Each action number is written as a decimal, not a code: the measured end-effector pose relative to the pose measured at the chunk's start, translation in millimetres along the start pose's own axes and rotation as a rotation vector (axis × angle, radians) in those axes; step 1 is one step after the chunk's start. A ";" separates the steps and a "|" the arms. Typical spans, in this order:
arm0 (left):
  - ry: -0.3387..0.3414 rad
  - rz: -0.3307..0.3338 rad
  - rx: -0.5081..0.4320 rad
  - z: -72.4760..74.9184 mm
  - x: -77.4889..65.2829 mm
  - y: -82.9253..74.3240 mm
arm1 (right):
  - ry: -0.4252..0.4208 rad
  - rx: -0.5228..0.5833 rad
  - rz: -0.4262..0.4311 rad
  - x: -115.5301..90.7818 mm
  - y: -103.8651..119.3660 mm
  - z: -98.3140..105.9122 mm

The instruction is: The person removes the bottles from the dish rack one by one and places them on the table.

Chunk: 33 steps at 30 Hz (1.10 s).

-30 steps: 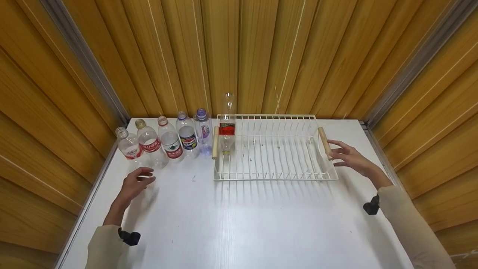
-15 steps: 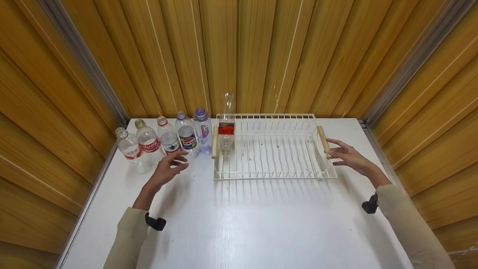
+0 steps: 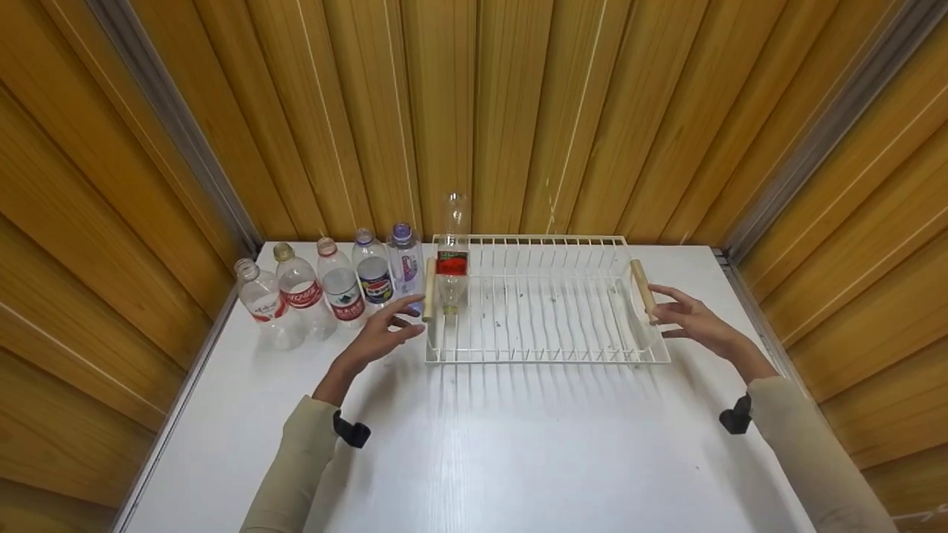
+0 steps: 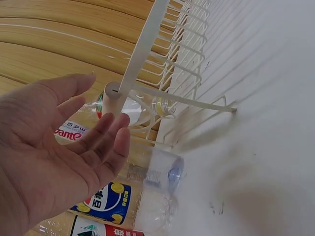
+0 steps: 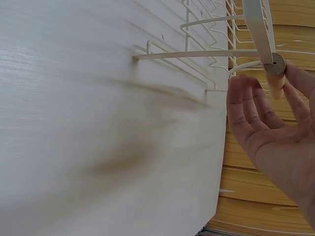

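A white wire dish rack (image 3: 548,362) with wooden handles stands on the white table. My left hand (image 3: 381,337) reaches its left handle (image 3: 429,289), fingers spread and fingertips right at the wood; in the left wrist view the palm is bare. At the other end, my right hand (image 3: 695,323) has its thumb and fingertips at the right handle (image 3: 643,291), fingers loosely extended. In the right wrist view the thumb (image 5: 298,76) meets the handle's end. A clear plastic bottle (image 3: 452,263) with a red label sits neck down in the rack's left end.
Several clear plastic bottles stand uncapped in a row left of the rack, including a purple-tinted one (image 3: 406,263) close to the left handle and a red-and-white-labelled one (image 3: 263,296) farthest left. A wood-panelled wall (image 3: 511,111) rises behind the table (image 3: 518,444).
My left hand has moved right from beside the leftmost bottles, past the row, to the rack's left handle. The right hand has stayed at the right handle.
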<state>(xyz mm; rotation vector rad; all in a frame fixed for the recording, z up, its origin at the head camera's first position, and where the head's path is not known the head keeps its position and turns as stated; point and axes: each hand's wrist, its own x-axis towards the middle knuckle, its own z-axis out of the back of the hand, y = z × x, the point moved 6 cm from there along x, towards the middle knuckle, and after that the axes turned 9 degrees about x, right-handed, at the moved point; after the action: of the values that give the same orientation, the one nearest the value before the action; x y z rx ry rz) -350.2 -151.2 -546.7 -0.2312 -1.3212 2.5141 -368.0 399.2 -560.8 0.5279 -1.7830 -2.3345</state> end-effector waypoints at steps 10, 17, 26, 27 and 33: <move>0.038 -0.048 -0.048 -11.9 12.7 1.4 | -0.001 0.003 -0.019 -1.7 0.3 -0.4; 0.058 -0.049 -0.059 -14.3 11.1 5.0 | -0.005 0.005 -0.033 -2.6 -2.1 -1.7; 0.073 -0.037 -0.055 -15.3 9.0 5.2 | -0.012 0.011 0.000 -3.0 4.4 -2.6; 0.074 -0.035 -0.057 -15.0 8.8 5.6 | -0.012 0.018 0.011 -2.6 6.5 -1.6; 0.087 -0.014 -0.062 -15.1 11.9 12.8 | -0.059 0.026 0.064 -1.5 23.2 11.8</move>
<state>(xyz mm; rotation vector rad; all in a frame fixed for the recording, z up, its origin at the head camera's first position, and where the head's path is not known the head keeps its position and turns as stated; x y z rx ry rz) -359.7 -142.5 -565.9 -0.3392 -1.3633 2.4244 -372.9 403.9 -535.7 0.4029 -1.8297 -2.3098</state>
